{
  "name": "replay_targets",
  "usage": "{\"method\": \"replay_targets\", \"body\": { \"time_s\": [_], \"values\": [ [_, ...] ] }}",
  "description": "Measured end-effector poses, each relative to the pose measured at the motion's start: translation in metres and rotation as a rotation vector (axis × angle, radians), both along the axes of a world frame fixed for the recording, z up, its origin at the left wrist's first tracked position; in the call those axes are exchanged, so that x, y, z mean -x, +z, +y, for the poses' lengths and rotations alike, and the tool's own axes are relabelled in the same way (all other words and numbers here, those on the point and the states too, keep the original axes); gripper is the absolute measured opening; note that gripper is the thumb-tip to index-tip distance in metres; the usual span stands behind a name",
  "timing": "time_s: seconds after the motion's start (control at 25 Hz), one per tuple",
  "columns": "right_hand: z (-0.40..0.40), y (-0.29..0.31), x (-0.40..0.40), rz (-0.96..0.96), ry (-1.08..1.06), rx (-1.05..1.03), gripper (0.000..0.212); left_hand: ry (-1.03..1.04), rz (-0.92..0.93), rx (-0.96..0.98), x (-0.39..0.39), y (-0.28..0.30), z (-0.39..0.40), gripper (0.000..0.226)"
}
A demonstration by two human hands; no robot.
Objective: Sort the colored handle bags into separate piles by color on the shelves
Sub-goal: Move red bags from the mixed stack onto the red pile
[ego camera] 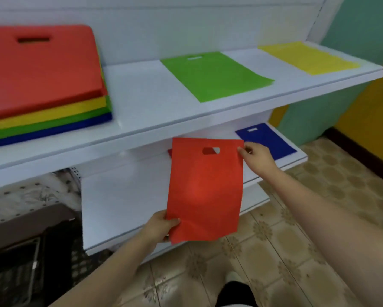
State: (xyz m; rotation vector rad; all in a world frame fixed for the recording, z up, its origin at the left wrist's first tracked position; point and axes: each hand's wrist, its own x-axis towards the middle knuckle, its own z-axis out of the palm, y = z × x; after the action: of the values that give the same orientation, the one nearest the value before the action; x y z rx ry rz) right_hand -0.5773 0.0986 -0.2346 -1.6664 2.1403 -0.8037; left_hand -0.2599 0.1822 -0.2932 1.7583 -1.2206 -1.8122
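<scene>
Holding the red bag point(205, 191) flat between both hands is the right start for this step: the left hand point(158, 228) pinches its lower left corner with the thumb on top, and the right hand point(255, 157) nips the upper right corner by the handle cut-out, so both hands are clamped on the same bag. It hangs in the air in front of the lower shelf point(124, 204), not yet laid down. A sliver of red point(169, 152) peeks out behind its upper left edge, which looks like the start of a red pile on that shelf, though too little shows to be sure. Laying it well probably means keeping the fabric taut, sliding it in under the upper shelf point(141, 94) handle-end first, and squaring it on that red patch, well apart from the blue bag point(267, 141) to the right. Thin cloth like this may fold or curl if one corner is let go early. Up above, the green bag point(214, 75) and yellow bag point(307, 57) lie singly, and the mixed stack point(42, 85) waits at the left.
</scene>
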Motion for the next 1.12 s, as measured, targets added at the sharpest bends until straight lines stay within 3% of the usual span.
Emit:
{"method": "replay_targets", "body": {
  "time_s": [0.12,0.32,0.56,0.76,0.84,0.92,1.12],
  "values": [
    [-0.029,-0.041,0.032,-0.063,0.066,-0.126,0.027,0.088,-0.028,-0.044,0.028,-0.035,-0.005,0.009],
    [-0.098,-0.074,0.065,-0.354,0.056,-0.424,0.006,0.393,-0.072,-0.114,0.085,-0.067,-0.014,0.012],
    [-0.183,-0.129,0.092,-0.237,0.213,-0.477,0.031,0.624,-0.041,-0.14,0.139,-0.115,-0.071,0.021],
    [-0.237,-0.158,0.094,-0.633,0.153,-0.701,0.068,0.716,0.048,-0.111,0.164,-0.153,-0.15,0.019],
    [-0.232,-0.19,0.099,-0.552,0.16,-0.829,0.085,0.736,0.055,-0.101,0.17,-0.165,-0.182,0.021],
    [-0.216,-0.229,0.1,-0.329,0.207,-0.896,0.092,0.753,0.023,-0.134,0.175,-0.177,-0.204,0.025],
    [-0.175,-0.276,0.094,-0.08,0.339,-0.698,0.085,0.615,-0.172,-0.098,0.177,-0.199,-0.226,0.031]
  ]
}}
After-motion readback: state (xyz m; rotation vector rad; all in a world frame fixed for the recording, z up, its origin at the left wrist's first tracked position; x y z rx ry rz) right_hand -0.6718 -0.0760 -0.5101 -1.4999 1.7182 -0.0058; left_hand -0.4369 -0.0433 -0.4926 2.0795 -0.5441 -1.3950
